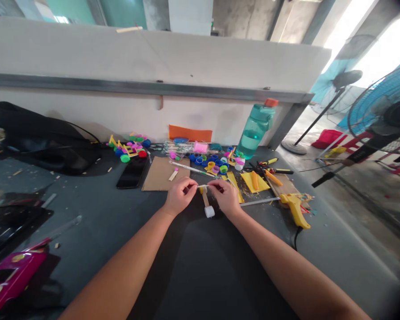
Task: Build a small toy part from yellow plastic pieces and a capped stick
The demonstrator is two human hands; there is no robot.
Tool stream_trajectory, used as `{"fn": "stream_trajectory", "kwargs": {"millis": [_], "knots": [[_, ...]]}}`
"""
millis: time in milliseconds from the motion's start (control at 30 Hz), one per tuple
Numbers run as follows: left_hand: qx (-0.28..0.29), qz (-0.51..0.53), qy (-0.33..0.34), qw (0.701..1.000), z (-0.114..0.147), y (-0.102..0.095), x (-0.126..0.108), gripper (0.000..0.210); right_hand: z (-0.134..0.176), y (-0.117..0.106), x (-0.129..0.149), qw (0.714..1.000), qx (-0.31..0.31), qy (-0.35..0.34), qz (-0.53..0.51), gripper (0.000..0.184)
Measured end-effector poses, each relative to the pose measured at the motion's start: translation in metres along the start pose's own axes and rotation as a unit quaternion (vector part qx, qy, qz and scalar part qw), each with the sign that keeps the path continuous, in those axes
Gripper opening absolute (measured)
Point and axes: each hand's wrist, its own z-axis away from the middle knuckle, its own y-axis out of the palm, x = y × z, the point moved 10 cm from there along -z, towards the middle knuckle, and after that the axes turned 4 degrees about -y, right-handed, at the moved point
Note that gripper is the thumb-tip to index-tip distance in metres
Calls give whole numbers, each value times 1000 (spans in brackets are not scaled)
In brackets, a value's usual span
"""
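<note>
My left hand [182, 195] and my right hand [225, 196] face each other over the dark table, each with fingers pinched. Between them runs a thin whitish stick [203, 186], gripped at one end by each hand. Joined to it, or just under it, is a small piece made of wooden sticks [205, 198]. A white bottle cap [209, 211] sits at the near end of that piece. A bit of yellow shows near its far end. The fingertips partly hide the stick's ends.
Behind my hands lie a cardboard sheet [155, 173], a black phone [131, 173] and several coloured bottle caps [215, 162]. A teal water bottle [253, 131] stands at the back. Rightward are a yellow glue gun [295, 209] and pliers [270, 166]; leftward, a black bag [43, 138].
</note>
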Motion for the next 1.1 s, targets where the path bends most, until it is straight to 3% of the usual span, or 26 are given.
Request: {"fn": "stream_trajectory", "kwargs": {"millis": [133, 300, 500, 600, 733, 833, 933, 1100], "knots": [[5, -33, 1, 999, -3, 3, 0, 16, 0, -9, -6, 999, -46, 10, -23, 20], [75, -102, 23, 992, 0, 31, -6, 18, -1, -19, -15, 994, -93, 36, -54, 21], [58, -69, -12, 996, -1, 31, -2, 10, -1, -21, -20, 991, -99, 52, -75, 25], [22, -47, -27, 998, -17, 4, 9, 11, 0, -24, -23, 988, -111, 64, -87, 27], [-82, -114, -99, 985, -39, -70, 44, 8, -1, -25, -27, 985, -119, 70, -101, 26], [-112, -173, -165, 965, -40, -110, 74, 9, -1, -21, -31, 985, -110, 77, -104, 26], [-126, -194, -208, 950, -31, -122, 99, 8, -1, -17, -33, 986, -105, 79, -103, 26], [-97, -169, -253, 948, -24, -104, 117, 29, -1, -17, -34, 987, -104, 76, -95, 26]]}}
